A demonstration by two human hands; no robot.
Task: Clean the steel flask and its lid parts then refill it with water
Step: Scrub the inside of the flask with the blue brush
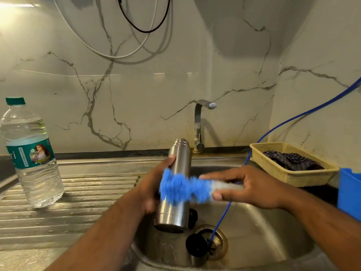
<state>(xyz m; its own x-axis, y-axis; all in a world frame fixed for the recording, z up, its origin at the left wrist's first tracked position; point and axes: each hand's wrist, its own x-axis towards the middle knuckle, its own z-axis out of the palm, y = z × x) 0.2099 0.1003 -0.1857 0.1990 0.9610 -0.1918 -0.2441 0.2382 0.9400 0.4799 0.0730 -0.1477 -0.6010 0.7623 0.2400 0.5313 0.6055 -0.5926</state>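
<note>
My left hand (154, 190) grips the steel flask (178, 165) upright over the sink, its mouth uncapped at the top. My right hand (248, 187) holds the handle of a blue bristle brush (181, 187), which lies blurred across the middle of the flask's body. A black lid part (196, 245) lies in the sink bowl beside the drain. Another black part (193, 215) shows just behind the flask's base. A clear plastic water bottle (31, 153) with a green cap stands on the drainboard at the left.
A steel tap (200, 126) rises behind the sink (263, 231). A thin blue hose (224, 216) runs from the right wall down into the drain. A yellow basket (273, 169) holding a dark cloth sits at the right, with a blue container (349, 192) beside it.
</note>
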